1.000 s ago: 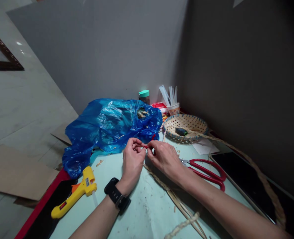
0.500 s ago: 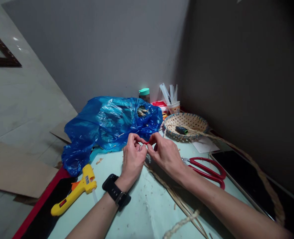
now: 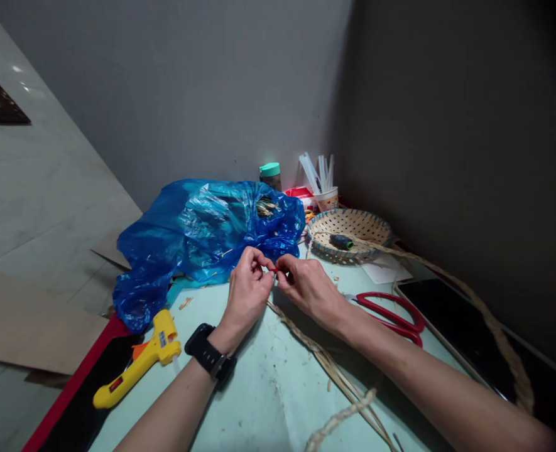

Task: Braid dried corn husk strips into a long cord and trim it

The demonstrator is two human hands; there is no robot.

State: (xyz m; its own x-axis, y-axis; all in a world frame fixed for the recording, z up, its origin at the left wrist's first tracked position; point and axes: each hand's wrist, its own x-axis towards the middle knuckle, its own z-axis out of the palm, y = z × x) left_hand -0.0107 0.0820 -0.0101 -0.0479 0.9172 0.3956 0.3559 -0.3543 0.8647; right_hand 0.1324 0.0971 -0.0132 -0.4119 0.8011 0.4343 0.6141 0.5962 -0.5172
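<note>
My left hand [image 3: 249, 285], with a black watch on its wrist, is closed in a pinch over the middle of the table. Close beside it, fingertips nearly touching, my right hand [image 3: 308, 289] pinches as well. Between the fingertips shows a small red piece [image 3: 274, 270], mostly covered, so its kind cannot be made out. A braided straw cord [image 3: 301, 336] runs from just below my left fingers toward the lower right, ending in loose strands. Whether the fingers also grip the cord is hidden. Red-handled scissors [image 3: 391, 314] lie partly behind my right forearm.
A yellow glue gun [image 3: 139, 364] lies at left. Behind my hands sits a blue plastic bag [image 3: 188, 232]. At the back right are a woven basket [image 3: 353, 220] holding a dark thread spool [image 3: 341, 242], a cup of glue sticks [image 3: 327, 199] and a green-lidded jar [image 3: 271, 169]. A black tablet-like slab [image 3: 442, 320] lies right.
The whole view has shifted slightly. My hands have drawn a little closer together, and less of the red piece shows between them. Both pinches stay closed.
</note>
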